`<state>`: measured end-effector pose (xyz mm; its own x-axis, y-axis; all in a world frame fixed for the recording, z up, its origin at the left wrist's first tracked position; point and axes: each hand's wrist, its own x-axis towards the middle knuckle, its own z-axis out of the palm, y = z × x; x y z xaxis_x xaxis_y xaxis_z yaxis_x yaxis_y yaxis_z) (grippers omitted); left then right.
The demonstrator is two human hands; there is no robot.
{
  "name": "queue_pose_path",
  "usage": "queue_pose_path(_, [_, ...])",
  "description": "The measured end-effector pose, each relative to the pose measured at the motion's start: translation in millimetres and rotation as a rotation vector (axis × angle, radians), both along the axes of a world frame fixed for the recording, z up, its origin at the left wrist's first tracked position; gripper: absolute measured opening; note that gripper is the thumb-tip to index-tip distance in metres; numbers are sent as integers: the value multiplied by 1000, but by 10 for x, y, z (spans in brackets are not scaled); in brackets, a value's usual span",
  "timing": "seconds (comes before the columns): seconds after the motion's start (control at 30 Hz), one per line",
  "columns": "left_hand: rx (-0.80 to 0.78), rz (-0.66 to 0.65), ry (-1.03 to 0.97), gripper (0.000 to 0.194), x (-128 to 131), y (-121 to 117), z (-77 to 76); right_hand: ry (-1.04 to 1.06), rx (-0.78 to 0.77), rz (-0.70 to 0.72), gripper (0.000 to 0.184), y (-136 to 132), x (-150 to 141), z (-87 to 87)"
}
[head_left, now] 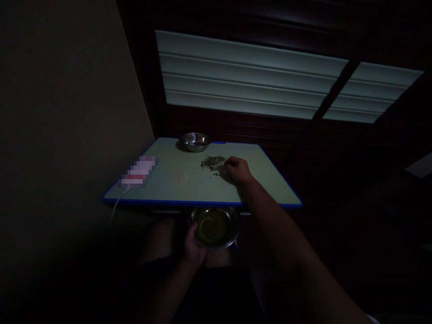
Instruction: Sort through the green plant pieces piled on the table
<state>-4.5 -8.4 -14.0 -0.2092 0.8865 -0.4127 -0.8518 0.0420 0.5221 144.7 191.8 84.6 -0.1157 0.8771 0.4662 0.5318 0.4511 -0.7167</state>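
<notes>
Below the table's front edge, my left hand [195, 249] grips the rim of a metal bowl [234, 229], its thumb over the near left side. Inside lies a heap of small green grains that look like mung beans [212, 226]. Over the table, my right hand [238, 169] is closed, fingers bent down at the right side of a loose spread of dark grains [211, 162]. A pale, blurred patch shows by its fingertips; I cannot make out what it is.
The pale table [175, 191] has a blue edge. At its back stands a second metal bowl [195, 142]. A blurred-out phone-like object [139, 172] with a white cable [114, 207] lies at the left. Faint pale specks [180, 177] show mid-table. A wall and a slatted door are close behind.
</notes>
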Motion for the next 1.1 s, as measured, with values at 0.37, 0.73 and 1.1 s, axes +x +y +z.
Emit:
queue_pose_path(0.37, [1, 8, -15, 27, -6, -8, -10, 23, -45, 38, 17, -4, -11, -2])
queue_pose_path(0.73, [25, 16, 11, 30, -10, 6, -50, 67, -144, 9, 12, -2, -7, 11])
queue_pose_path(1.1, [1, -5, -2, 29, -9, -7, -34, 22, -160, -21, 18, 17, 5, 5])
